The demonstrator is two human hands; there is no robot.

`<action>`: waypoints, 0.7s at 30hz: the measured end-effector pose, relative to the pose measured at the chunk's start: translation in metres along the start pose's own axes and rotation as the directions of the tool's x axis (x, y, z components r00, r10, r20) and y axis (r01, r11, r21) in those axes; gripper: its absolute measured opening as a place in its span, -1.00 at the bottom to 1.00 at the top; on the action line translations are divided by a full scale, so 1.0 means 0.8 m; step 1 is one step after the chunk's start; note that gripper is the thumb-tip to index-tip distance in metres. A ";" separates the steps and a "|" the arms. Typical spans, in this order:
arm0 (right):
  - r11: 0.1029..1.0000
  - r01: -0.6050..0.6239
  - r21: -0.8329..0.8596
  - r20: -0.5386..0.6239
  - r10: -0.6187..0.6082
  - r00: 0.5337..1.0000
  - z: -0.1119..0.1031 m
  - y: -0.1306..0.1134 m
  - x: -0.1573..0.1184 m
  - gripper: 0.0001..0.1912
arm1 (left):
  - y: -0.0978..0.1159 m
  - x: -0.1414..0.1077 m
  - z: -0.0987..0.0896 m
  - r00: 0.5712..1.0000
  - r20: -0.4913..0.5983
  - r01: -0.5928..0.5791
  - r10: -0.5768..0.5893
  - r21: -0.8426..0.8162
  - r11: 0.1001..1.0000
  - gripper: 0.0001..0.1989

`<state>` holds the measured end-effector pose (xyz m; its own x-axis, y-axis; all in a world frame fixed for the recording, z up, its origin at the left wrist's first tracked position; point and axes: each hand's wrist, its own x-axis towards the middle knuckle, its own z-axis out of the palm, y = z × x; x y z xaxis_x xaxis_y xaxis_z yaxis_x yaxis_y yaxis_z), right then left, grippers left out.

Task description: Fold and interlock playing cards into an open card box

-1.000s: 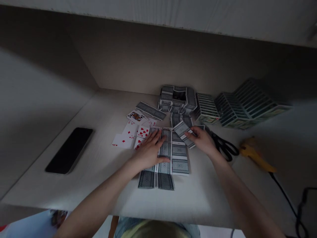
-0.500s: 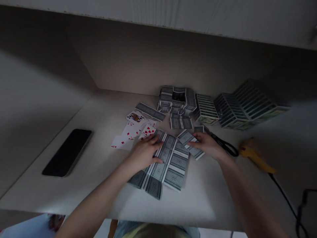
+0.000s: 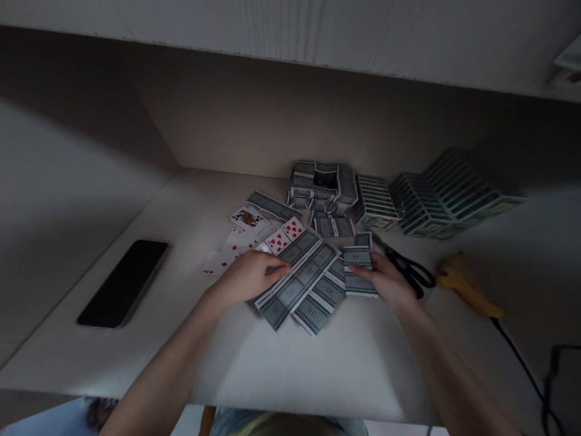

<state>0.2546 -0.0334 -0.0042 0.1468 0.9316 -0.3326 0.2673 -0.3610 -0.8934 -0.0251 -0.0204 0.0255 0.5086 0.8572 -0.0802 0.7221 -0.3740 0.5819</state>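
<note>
My left hand (image 3: 249, 275) is closed on the left edge of a panel of joined playing cards (image 3: 297, 280), thumb on top and fingers underneath. The panel lies tilted, its patterned backs up, and overlaps another card strip (image 3: 320, 298). Two red-heart card faces (image 3: 281, 236) show at its upper left edge. My right hand (image 3: 388, 280) pinches a smaller card piece (image 3: 357, 280) with the thumb on its patterned back. Beside that hand lie black scissors (image 3: 411, 272), partly hidden by it.
Loose face-up cards (image 3: 233, 248) lie left of the panel. Behind stand a box-like card structure (image 3: 322, 184) and stepped card structures (image 3: 445, 194). A black phone (image 3: 122, 283) rests at left, a yellow glue gun (image 3: 467, 287) with its cord at right. A shelf (image 3: 290, 30) overhangs the desk.
The large panel has turned clockwise, with its top end now farther right. My left hand has closed on its edge. My right hand has turned the small piece upright and shifted slightly right.
</note>
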 end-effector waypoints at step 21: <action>0.993 0.074 -0.097 0.396 -0.030 0.918 0.025 0.012 -0.041 -0.73 | 0.043 -0.001 0.095 0.972 -0.224 0.003 0.066 0.296 0.955 -0.49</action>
<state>0.2336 -0.0665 -0.0081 -0.2507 0.8824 -0.3981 0.3683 -0.2934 -0.8822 0.0347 -0.0610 -0.0159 0.4372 0.8881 0.1420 0.8302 -0.4592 0.3159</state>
